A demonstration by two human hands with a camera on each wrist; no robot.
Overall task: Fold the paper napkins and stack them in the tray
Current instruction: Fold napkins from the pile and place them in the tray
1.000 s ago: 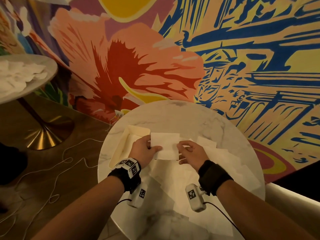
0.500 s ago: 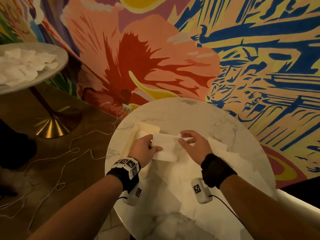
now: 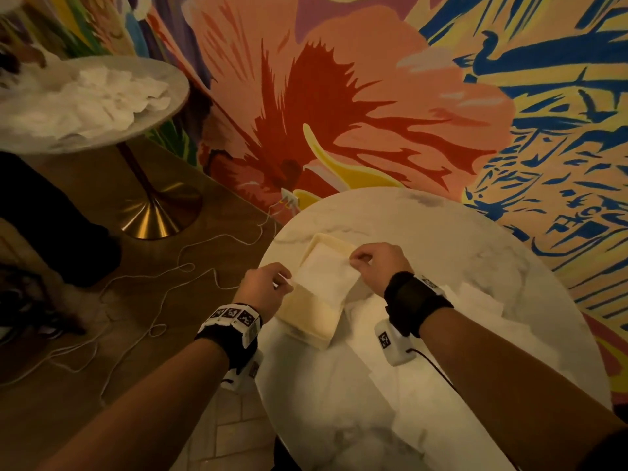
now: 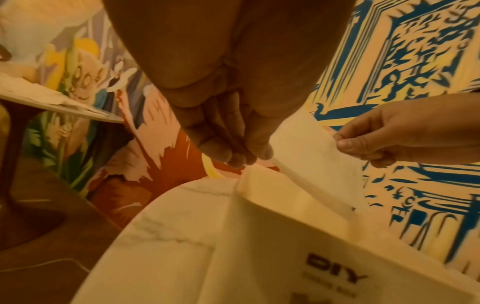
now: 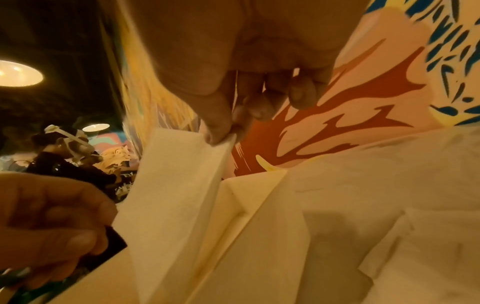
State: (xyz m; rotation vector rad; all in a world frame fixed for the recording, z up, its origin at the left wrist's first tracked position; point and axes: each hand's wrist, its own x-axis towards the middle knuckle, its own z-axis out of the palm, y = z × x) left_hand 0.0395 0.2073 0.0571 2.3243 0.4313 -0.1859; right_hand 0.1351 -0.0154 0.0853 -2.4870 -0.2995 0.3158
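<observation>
Far left, a second round table carries a loose heap of crumpled white napkins, with its brass foot planted on the wooden floor, where thin white cords trail about. Moving in, the left hand hangs over the near left edge of the marble table, finger and thumb pinching the left end of a folded napkin; the left wrist view shows those fingertips bunched tight on the paper's corner. The napkin is held level in the air, stretched between both hands, right above the cream tray, not resting in it; from the left wrist the tray's wall stands just under the napkin's lower edge, and the letters DIY are printed on the tray's side. Over to the right hand: thumb and forefinger pinch the napkin's far right corner, the other fingers curled behind, and the right wrist view shows the thumb nipping the folded edge. Whether anything already lies in the tray's far half cannot be told, as the held napkin covers it. Further right, a spread of flat unfolded napkins lies on the marble beside and below the right wrist. Behind it all runs a painted wall with a big red flower and blue line work
</observation>
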